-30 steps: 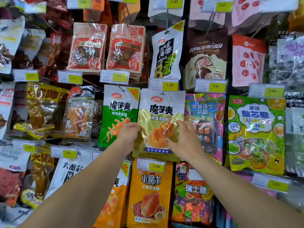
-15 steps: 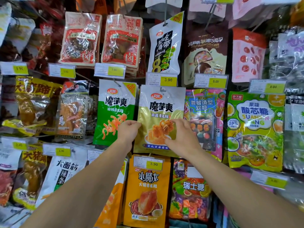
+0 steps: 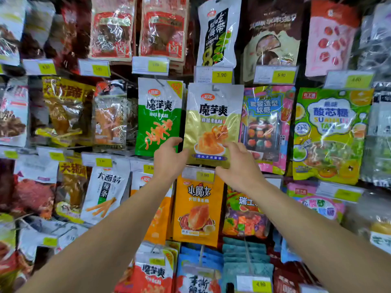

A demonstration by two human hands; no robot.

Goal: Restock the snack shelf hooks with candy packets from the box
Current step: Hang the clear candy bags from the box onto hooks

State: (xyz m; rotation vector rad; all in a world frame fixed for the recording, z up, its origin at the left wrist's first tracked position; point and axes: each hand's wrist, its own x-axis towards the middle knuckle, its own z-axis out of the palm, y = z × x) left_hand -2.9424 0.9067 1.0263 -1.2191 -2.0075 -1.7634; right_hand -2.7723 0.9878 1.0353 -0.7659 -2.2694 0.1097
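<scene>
A yellow-olive snack packet (image 3: 213, 115) hangs in the middle of the shelf wall under a 3.90 price tag (image 3: 213, 75). A hook tip shows through its top hole. My left hand (image 3: 169, 161) pinches the packet's lower-left corner, thumb up along the edge. Over at the lower-right corner, my right hand (image 3: 240, 168) has its fingers on the front and its thumb under the bottom edge. A green packet of the same brand (image 3: 158, 111) hangs just to the left, touching it. The box is out of view.
Hooks full of packets surround the spot: a colourful candy packet (image 3: 264, 127) and a green sour-candy bag (image 3: 330, 134) to the right, an orange packet (image 3: 196, 210) right below, and red meat packets (image 3: 163, 28) above. Price tags jut out in front of each row.
Both hands have slid from the packet's mid sides down to its bottom corners. The packet now sits higher under the tag, and my view has tilted down.
</scene>
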